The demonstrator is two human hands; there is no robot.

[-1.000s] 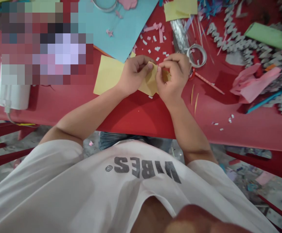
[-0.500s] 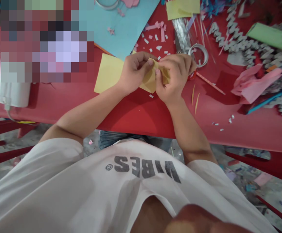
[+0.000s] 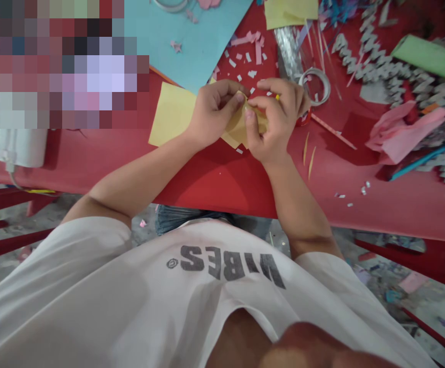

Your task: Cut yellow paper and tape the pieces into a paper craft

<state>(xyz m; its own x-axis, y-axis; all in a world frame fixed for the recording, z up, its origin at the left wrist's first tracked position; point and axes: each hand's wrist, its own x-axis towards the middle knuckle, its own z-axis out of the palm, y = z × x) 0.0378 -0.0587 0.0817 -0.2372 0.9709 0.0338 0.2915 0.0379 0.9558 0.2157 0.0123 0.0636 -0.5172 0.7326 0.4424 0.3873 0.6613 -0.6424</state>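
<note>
As the yellow paper (image 3: 235,134), between both hands over the table (image 3: 215,179), looks bent only along its far edge, the work seems begun, the remainder unshaped. The left hand (image 3: 210,113) pinches that edge; the right hand (image 3: 274,125) curls loosely beside it, its grip unclear. Yellow slivers (image 3: 306,148) lie rightward, white scraps (image 3: 252,74) beyond.

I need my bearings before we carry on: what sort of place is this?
It looks like a paper-craft workspace: yellow paper, zigzag grey strips and small white scraps are spread about at a red table.
</note>
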